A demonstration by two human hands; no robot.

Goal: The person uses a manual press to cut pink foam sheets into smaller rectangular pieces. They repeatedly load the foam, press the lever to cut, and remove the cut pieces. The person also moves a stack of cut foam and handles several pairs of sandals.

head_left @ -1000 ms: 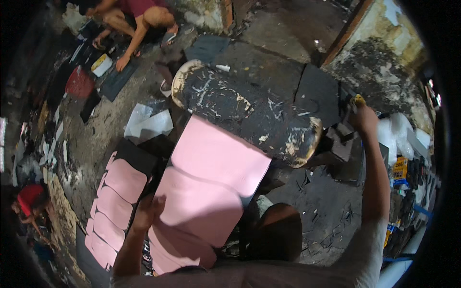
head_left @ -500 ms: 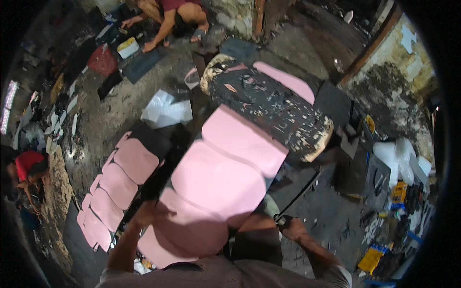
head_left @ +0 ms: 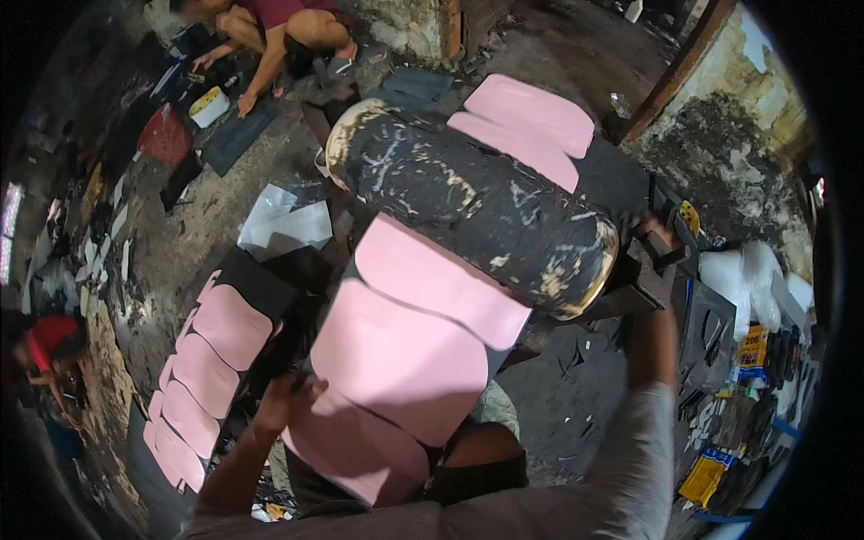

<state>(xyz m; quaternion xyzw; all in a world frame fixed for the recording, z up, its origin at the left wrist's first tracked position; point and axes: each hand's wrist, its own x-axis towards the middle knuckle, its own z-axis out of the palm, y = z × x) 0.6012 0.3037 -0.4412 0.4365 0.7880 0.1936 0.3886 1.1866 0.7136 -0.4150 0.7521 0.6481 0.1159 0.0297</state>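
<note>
A dark board carries several pink, rounded sheets (head_left: 405,351) in a row, and passes beneath a worn black roller (head_left: 468,207). Two pink sheets (head_left: 531,117) show on its far side. At the board's left edge, my left hand (head_left: 286,400) is closed on the edge, a digit lying over the pink surface. My right arm reaches far forward on the right. Beyond the roller's right end, my right hand (head_left: 661,232) is by a dark metal bracket (head_left: 634,274); its fingers are blurred and partly hidden, so I cannot tell what they hold.
Left of the board, another row of pink sheets (head_left: 220,328) lies on black backing. White sheets (head_left: 288,220) rest on the floor behind it. A crouching person (head_left: 288,40) works at the far left near a red basket (head_left: 165,135). Clear plastic wrap (head_left: 742,283) and yellow packets (head_left: 706,477) lie to the right.
My right hand has swung forward from near my lap, where it gripped a dark rod. The roller has turned, and more pink shows beyond it. The near sheets have slid forward.
</note>
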